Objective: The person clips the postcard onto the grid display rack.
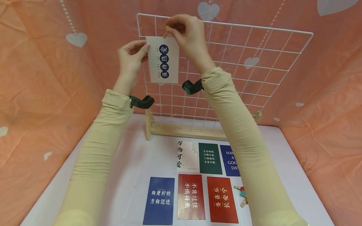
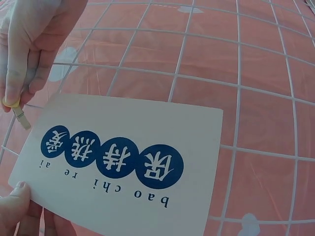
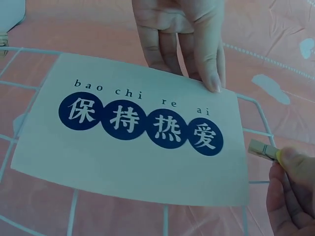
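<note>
- I see the left hand (image 1: 131,58) nearly closed, its thumb in front and fingers behind one long edge of a card; holding by the edge leaves the print uncovered and, I judge, steadies the sheet.
- That rectangular white card with four dark-blue discs (image 1: 164,59) hangs before the grid's upper left corner, its lettering running sideways, probably because it is held portrait.
- At its top edge I find a small pale-wood clothespin with a yellow top (image 1: 166,32), aimed at the card; I can't tell whether it touches.
- The right hand (image 1: 193,42) pinches that clothespin by its yellow end, presumably to leave the wooden tip free.
- Lower down, six printed cards in blue (image 1: 159,213), red-pink (image 1: 191,197), white (image 1: 189,157), green (image 1: 210,158) and red (image 1: 222,199) lie flat in two rows, likely spread for easy viewing.
- The white wire grid (image 1: 254,27) leans in a pale wooden stand (image 1: 189,132), which seems there to prop it.
- Loose wooden clothespins (image 1: 242,193) lie beside the red card, partly hidden by the right sleeve (image 1: 249,150).
</note>
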Demonstrator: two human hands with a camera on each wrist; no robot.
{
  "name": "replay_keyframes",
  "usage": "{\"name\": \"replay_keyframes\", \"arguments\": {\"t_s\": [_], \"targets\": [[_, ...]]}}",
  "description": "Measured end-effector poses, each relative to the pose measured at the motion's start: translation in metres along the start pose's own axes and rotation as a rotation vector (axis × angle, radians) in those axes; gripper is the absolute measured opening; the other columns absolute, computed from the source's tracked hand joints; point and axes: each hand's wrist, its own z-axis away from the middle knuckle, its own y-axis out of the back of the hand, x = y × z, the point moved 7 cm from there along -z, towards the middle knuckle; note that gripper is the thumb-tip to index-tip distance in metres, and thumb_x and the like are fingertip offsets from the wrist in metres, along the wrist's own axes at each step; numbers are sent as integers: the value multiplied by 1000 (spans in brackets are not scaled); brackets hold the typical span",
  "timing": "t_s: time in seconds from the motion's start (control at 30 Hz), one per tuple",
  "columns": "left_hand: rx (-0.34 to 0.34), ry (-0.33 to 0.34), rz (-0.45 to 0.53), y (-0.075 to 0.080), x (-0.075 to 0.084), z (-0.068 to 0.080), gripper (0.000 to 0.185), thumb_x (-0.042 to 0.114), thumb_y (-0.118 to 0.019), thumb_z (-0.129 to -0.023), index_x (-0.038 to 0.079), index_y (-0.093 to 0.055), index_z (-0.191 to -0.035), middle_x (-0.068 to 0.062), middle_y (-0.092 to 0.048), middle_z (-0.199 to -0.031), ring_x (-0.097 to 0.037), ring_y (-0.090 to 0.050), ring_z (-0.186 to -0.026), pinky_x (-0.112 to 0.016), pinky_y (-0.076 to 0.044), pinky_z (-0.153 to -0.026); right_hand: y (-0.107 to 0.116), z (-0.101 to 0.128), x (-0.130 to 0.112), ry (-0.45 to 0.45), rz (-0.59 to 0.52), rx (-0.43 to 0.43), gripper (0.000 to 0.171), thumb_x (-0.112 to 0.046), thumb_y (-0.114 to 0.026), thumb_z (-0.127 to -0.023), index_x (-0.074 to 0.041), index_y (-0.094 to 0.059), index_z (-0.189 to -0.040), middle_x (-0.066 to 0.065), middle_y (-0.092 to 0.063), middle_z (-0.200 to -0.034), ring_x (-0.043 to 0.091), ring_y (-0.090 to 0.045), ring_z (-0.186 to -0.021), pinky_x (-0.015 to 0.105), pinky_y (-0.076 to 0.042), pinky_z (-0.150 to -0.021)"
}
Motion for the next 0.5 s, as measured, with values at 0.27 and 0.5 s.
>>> {"name": "replay_keyframes", "arguments": {"t_s": [0.27,0.5], "targets": [[12,-6,-25,-1,1,2,16,7,-74,-82,3,-75,-97,-7,-68,-88,-19,-64,-79,-29,-55,-77,-1,-1,1,-2,8,18,15,-7,-64,-91,2,-70,-102,8,-69,-99,9,-63,-87,14,-49,-79],[29,-21,-45,-3,1,2,16,7,-74,-82,3,-75,-98,-7,-68,-87,-18,-64,-78,-29,-55,-76,-2,-2,0,22,57,30,15,-9,-65,-91,0,-71,-101,7,-70,-98,7,-63,-84,13,-47,-75]]}}
